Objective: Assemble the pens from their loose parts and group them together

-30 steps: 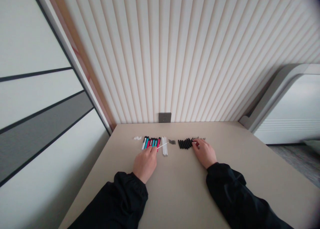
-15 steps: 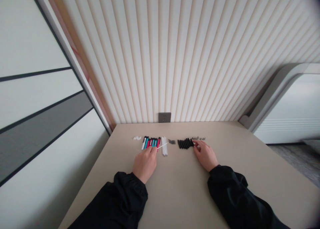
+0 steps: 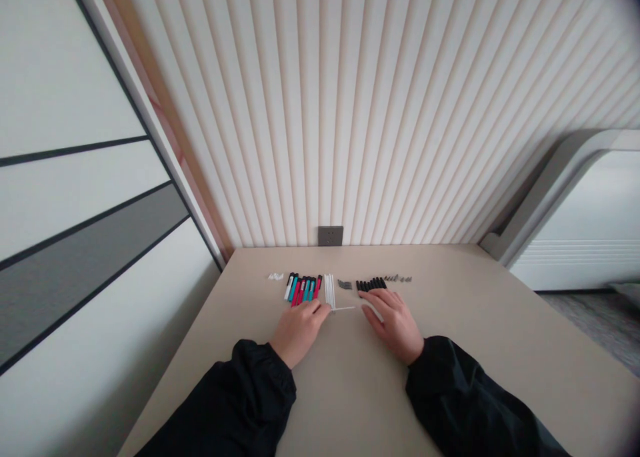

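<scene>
Right hand (image 3: 396, 323) shifted inward — parted, left hand (image 3: 299, 326) pinching rod (image 3: 344, 308), beige tabletop (image 3: 353, 397), ribbed wall (image 3: 345, 110)

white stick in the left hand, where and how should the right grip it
Best pinch the white stick near its free end, probably from the right: it points toward the right hand, and the left hand covers its other end.

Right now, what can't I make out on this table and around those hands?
In the head view:
White stick: one end is hidden in the grip of the left hand.
Black tubes: some near ends are covered by the right hand.
Small white pieces: too small to tell their shape.
Grey pieces: too small to count.
Black sleeves: cut off by the bottom edge.
</scene>
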A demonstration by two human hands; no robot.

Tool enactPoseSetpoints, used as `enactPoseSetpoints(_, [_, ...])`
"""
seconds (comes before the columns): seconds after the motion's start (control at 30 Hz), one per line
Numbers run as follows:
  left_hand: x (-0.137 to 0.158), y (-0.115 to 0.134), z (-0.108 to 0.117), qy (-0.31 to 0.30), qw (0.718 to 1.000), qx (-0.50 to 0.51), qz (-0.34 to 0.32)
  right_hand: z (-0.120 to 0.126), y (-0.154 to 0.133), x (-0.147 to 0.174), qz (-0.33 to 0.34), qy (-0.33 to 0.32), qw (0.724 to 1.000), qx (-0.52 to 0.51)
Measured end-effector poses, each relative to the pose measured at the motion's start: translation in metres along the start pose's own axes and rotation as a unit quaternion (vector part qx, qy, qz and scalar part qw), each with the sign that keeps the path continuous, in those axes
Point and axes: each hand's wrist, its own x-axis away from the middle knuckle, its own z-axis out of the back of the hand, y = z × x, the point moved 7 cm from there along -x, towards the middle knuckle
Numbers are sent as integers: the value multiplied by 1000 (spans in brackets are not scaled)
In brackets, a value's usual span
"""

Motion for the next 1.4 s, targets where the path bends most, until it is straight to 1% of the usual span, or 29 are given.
enactPoseSetpoints(0.07, [0, 5, 1, 7, 1000, 2, -25, -9, -23, 0, 45, -38, 998, -16])
enactPoseSetpoints(0.1, [0, 6, 1, 11, 1000, 2, -29, -12, -30, -1, 56, -48, 997, -20])
enactPoseSetpoints(0.17, [0, 5, 2, 18, 1000, 3, -20, -14, -35, -2, 60, -55, 996, -21])
enactPoseSetpoints(0.23, [0, 0, 3, 28, 1000, 5, 9, -12, -30, -3, 44, -43, 998, -9])
enactPoseSetpoints(0.37, [1, -13, 3, 38, 995, 13, 90, -2, -14, -3, -18, 10, 999, 43])
enactPoseSetpoints(0.43, [1, -14, 2, 30, 994, 20, 104, -1, -10, -2, -41, 26, 996, 72])
enactPoseSetpoints(0.5, [0, -9, 0, 15, 996, 25, 87, -5, -12, -3, -47, 30, 993, 104])
enactPoseSetpoints(0.63, [0, 3, -4, -8, 999, 24, 39, -20, -25, -11, -35, 19, 986, 159])
enactPoseSetpoints(0.8, [0, 1, -6, 0, 999, 26, 47, -36, -36, -24, -26, 16, 984, 176])
enactPoseSetpoints(1.0, [0, 2, -4, 10, 998, 38, 43, -50, -39, -36, -32, 12, 984, 177])
enactPoseSetpoints(1.17, [0, 5, -1, 5, 999, 37, 39, -52, -40, -36, -39, -3, 985, 169])
enactPoseSetpoints(1.3, [0, 5, -2, 3, 999, 31, 37, -47, -41, -33, -43, -12, 986, 159])
enactPoseSetpoints(1.4, [0, 4, -3, -1, 999, 27, 38, -44, -42, -30, -31, -25, 989, 141])
